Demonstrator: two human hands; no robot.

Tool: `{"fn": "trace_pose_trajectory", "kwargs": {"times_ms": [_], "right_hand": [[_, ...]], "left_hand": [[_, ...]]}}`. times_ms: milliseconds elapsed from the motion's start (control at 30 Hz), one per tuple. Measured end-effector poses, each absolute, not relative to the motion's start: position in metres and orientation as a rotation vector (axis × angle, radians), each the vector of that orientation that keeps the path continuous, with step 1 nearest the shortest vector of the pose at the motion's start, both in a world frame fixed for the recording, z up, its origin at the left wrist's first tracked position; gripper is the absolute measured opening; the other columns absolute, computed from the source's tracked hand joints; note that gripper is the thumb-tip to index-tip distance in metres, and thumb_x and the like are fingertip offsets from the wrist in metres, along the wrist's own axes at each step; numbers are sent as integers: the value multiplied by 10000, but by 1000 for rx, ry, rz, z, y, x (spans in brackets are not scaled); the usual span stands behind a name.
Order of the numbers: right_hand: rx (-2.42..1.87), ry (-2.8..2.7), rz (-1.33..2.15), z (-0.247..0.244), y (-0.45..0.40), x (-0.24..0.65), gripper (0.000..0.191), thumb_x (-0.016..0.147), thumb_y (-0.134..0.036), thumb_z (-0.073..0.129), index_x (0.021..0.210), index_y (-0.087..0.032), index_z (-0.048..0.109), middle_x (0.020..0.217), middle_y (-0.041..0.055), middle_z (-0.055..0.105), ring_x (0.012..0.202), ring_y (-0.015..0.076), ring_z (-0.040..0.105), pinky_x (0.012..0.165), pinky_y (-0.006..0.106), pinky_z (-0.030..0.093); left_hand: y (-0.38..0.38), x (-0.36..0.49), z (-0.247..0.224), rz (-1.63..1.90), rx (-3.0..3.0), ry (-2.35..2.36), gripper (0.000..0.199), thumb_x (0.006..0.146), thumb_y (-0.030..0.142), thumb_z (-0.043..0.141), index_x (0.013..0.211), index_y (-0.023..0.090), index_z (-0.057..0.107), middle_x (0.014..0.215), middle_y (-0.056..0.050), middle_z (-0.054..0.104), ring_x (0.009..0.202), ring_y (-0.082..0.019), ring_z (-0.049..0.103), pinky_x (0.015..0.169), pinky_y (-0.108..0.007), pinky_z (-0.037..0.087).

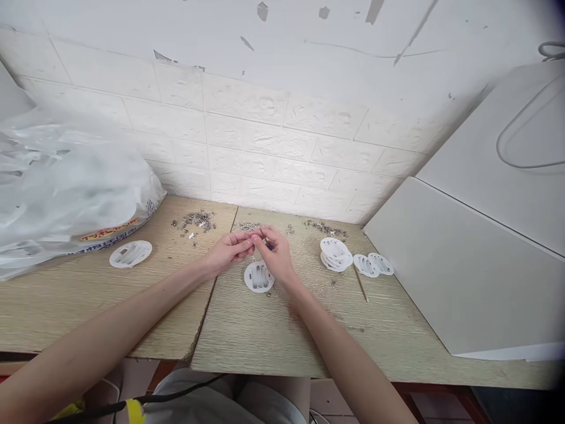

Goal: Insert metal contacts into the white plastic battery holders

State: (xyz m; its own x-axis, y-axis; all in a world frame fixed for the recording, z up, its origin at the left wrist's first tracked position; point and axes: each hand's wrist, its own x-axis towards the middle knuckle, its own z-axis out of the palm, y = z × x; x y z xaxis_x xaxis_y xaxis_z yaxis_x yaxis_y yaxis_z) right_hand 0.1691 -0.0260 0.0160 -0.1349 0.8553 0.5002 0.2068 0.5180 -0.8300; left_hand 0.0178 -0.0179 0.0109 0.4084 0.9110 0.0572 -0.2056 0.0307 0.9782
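Note:
My left hand (230,253) and my right hand (274,254) meet above the middle of the table, fingertips pinched together. Whatever sits between the fingertips is too small to name. A bit of something dark blue (271,247) shows under my right fingers, mostly hidden. Just below the hands a round white plastic disc (259,277) lies flat, with slots and small metal pieces in it. My right wrist covers part of its edge. Behind the fingers is a heap of tiny metal parts (248,226), partly hidden.
More small metal parts lie in a left pile (198,221) and a right pile (326,228). A stack of white discs (335,254), two overlapping discs (373,265) and a thin wooden stick (361,283) are on the right. A lone disc (130,254) lies by a plastic bag (75,188).

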Motion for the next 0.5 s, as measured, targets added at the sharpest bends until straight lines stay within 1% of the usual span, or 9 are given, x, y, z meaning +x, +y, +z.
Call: {"fn": "trace_pose_trajectory", "kwargs": {"times_ms": [133, 267, 500], "right_hand": [[-851, -1699, 852, 19, -21, 177, 188, 837, -338, 584, 883, -193, 695, 915, 44, 617, 829, 154, 580, 646, 257, 453], [-834, -1739, 897, 25, -20, 183, 175, 826, -325, 598, 898, -201, 699, 863, 28, 616, 819, 150, 576, 647, 254, 439], [-894, -1702, 859, 24, -19, 183, 161, 792, -343, 649, 842, -196, 691, 801, 11, 616, 753, 136, 547, 644, 256, 422]], "left_hand": [[-17, 15, 12, 975, 1247, 741, 511, 682, 491, 768, 1024, 127, 663, 657, 9, 523, 519, -51, 322, 464, -205, 191], [-17, 14, 13, 949, 1279, 753, 465, 701, 514, 742, 928, 119, 651, 675, 12, 498, 522, -46, 317, 468, -203, 201], [-17, 14, 11, 945, 1305, 790, 386, 763, 503, 681, 785, 134, 568, 692, 11, 481, 529, -53, 305, 466, -201, 197]]}}
